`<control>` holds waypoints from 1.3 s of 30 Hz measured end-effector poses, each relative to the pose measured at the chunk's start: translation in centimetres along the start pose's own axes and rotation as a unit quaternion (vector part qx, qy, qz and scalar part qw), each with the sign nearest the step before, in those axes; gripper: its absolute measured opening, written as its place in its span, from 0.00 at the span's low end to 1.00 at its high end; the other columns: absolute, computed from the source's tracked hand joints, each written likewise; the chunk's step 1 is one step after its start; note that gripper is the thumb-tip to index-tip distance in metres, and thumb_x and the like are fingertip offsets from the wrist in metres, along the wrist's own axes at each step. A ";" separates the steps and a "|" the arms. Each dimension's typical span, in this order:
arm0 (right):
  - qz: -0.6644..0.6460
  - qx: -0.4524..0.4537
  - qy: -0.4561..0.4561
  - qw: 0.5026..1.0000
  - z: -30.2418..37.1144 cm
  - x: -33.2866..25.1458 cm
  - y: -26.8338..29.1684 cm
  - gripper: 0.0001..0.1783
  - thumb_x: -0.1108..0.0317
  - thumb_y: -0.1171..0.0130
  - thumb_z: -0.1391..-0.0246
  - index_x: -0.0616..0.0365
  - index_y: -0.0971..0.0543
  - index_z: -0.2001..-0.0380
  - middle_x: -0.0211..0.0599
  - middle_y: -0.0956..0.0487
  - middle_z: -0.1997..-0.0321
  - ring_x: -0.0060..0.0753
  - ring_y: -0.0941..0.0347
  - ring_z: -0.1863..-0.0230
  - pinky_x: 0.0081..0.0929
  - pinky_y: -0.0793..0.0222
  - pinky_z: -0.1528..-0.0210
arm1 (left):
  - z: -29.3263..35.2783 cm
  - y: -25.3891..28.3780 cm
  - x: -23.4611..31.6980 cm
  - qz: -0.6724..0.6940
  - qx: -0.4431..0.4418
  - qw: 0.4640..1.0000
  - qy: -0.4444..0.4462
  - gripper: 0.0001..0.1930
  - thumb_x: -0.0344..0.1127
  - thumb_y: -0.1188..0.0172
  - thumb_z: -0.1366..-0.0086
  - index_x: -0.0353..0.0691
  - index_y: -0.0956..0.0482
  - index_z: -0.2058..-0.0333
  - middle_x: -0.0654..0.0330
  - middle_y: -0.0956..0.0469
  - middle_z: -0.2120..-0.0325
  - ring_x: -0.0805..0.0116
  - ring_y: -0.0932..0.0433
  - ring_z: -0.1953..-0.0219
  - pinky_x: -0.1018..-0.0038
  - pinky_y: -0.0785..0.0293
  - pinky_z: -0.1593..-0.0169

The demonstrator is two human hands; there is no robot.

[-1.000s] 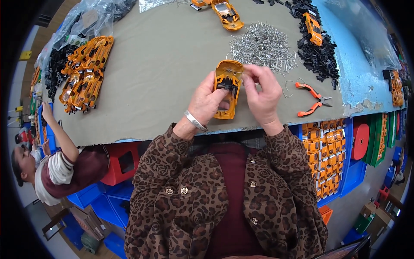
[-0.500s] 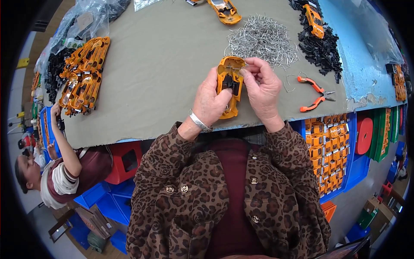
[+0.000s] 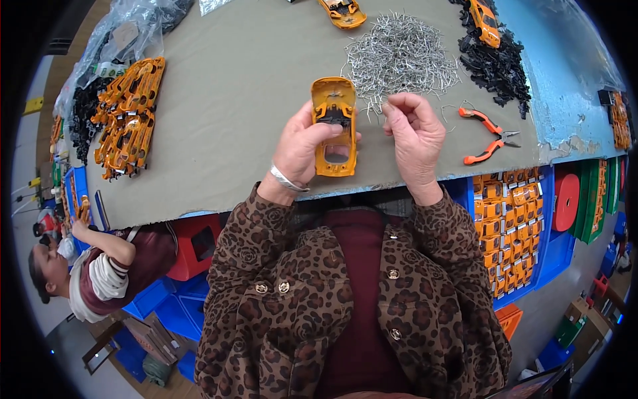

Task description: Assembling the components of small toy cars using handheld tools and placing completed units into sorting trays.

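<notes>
My left hand [image 3: 302,149] grips an orange toy car body [image 3: 323,167], turned so its hollow inside faces up, with the thumb pressed on a black part [image 3: 332,113] seated in the middle. Just right of the car, my right hand [image 3: 417,136] is raised with thumb and forefinger pinched together. Whatever sits between those fingertips is too small to make out. Beyond that hand lies a heap of bent silvery wire pieces [image 3: 402,53]. Pliers with orange handles [image 3: 488,136] rest to its right, jaws pointing right.
Stacked orange car bodies [image 3: 129,110] lie on the left of the cloth-covered table [image 3: 226,100]. Black parts [image 3: 495,73] are heaped at the far right, with an orange car on them. A blue crate of orange cars [image 3: 508,233] stands at right. Another person [image 3: 100,272] sits at left.
My right hand has drawn away from the car to the right. The left hand has shifted the car slightly left, and its wheel end is no longer covered. The other person's arm has lowered.
</notes>
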State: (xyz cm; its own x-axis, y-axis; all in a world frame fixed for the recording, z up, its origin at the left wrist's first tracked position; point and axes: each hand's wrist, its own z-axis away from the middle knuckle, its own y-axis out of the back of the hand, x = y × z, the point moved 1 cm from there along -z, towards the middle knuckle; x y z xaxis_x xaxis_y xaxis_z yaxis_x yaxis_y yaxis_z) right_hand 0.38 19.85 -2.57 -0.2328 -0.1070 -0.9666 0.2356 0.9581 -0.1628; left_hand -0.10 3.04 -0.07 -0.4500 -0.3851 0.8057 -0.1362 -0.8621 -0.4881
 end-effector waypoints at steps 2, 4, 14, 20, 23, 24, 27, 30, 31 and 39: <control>-0.016 0.011 -0.037 0.999 0.4 -0.1 0.1 0.08 0.83 0.43 0.54 0.62 0.24 0.69 0.29 0.28 0.74 0.17 0.33 0.77 0.14 0.37 0.74 | 0.4 0.1 0.4 0.039 -0.020 0.999 0.016 0.24 0.24 0.49 0.46 0.32 0.38 0.48 0.52 0.27 0.59 0.60 0.22 0.62 0.63 0.21 0.63; 0.039 -0.010 0.007 0.999 0.5 0.0 0.3 0.08 0.82 0.43 0.54 0.62 0.24 0.68 0.29 0.28 0.74 0.18 0.33 0.77 0.14 0.36 0.74 | 0.7 0.0 0.3 0.087 -0.081 0.991 0.063 0.24 0.25 0.46 0.45 0.33 0.37 0.49 0.53 0.26 0.58 0.62 0.22 0.63 0.67 0.21 0.63; 0.342 -0.107 0.193 0.914 0.0 -1.2 1.2 0.08 0.81 0.42 0.55 0.60 0.22 0.68 0.31 0.29 0.75 0.22 0.30 0.76 0.20 0.34 0.75 | 0.7 0.0 -0.6 -0.081 -0.095 0.986 0.109 0.23 0.26 0.47 0.44 0.32 0.36 0.48 0.53 0.26 0.58 0.62 0.23 0.60 0.64 0.21 0.61; 0.193 -0.054 0.098 0.975 0.1 -3.2 1.1 0.09 0.80 0.40 0.57 0.60 0.21 0.68 0.33 0.29 0.76 0.25 0.30 0.77 0.22 0.34 0.76 | 0.5 -0.3 -0.7 0.023 -0.030 0.999 0.023 0.21 0.28 0.49 0.39 0.34 0.38 0.47 0.56 0.27 0.59 0.66 0.23 0.60 0.69 0.23 0.59; 0.217 -0.087 0.128 0.964 0.4 -3.8 -0.3 0.09 0.80 0.40 0.58 0.60 0.21 0.69 0.34 0.29 0.76 0.26 0.30 0.79 0.22 0.35 0.77 | 0.4 -1.2 -0.7 0.045 -0.007 0.999 0.011 0.19 0.29 0.49 0.38 0.34 0.37 0.48 0.58 0.27 0.60 0.71 0.24 0.61 0.74 0.24 0.60; 0.230 -0.081 0.124 0.962 0.4 -3.7 -0.6 0.09 0.80 0.40 0.57 0.60 0.20 0.69 0.33 0.30 0.77 0.23 0.32 0.79 0.20 0.37 0.78 | 0.5 -1.5 -0.8 0.033 0.007 0.999 0.002 0.18 0.29 0.49 0.37 0.35 0.36 0.48 0.60 0.27 0.61 0.74 0.25 0.63 0.77 0.25 0.61; 0.254 -0.072 0.116 0.958 0.4 -3.5 -1.0 0.08 0.81 0.41 0.56 0.61 0.20 0.70 0.30 0.31 0.78 0.16 0.35 0.79 0.16 0.40 0.79 | 0.6 -1.4 -1.3 -0.011 0.020 0.999 -0.024 0.17 0.29 0.49 0.37 0.35 0.34 0.50 0.62 0.27 0.62 0.78 0.26 0.64 0.80 0.26 0.62; 0.280 -0.062 0.137 0.948 0.5 -3.3 -1.0 0.08 0.81 0.40 0.57 0.61 0.20 0.69 0.30 0.31 0.79 0.17 0.35 0.81 0.17 0.40 0.80 | 0.5 -1.3 -1.9 -0.075 0.012 0.995 -0.059 0.15 0.27 0.50 0.37 0.35 0.34 0.51 0.62 0.26 0.62 0.79 0.26 0.64 0.80 0.26 0.61; 0.281 -0.062 0.136 0.948 0.5 -3.2 -1.0 0.08 0.81 0.40 0.57 0.61 0.20 0.69 0.30 0.31 0.79 0.17 0.35 0.81 0.17 0.40 0.80 | 0.5 -1.3 -1.9 -0.081 0.017 0.994 -0.065 0.15 0.27 0.50 0.37 0.35 0.34 0.51 0.63 0.26 0.62 0.79 0.26 0.64 0.80 0.26 0.61; 0.288 -0.060 0.150 0.944 0.7 -3.0 -1.1 0.08 0.81 0.41 0.57 0.61 0.21 0.70 0.31 0.31 0.79 0.20 0.35 0.81 0.18 0.40 0.80 | 0.5 -1.4 -1.9 -0.097 0.029 0.992 -0.079 0.16 0.26 0.50 0.38 0.35 0.33 0.51 0.63 0.26 0.63 0.80 0.27 0.64 0.81 0.27 0.61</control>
State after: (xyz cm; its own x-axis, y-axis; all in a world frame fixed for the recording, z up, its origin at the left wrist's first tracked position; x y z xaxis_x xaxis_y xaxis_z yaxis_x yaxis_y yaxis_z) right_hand 1.47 18.98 0.40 -0.3601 0.5034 -0.7854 0.3012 0.8596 0.4128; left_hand 1.43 4.84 -0.72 -0.2753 -0.2538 0.9273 -0.1526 -0.9408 -0.3028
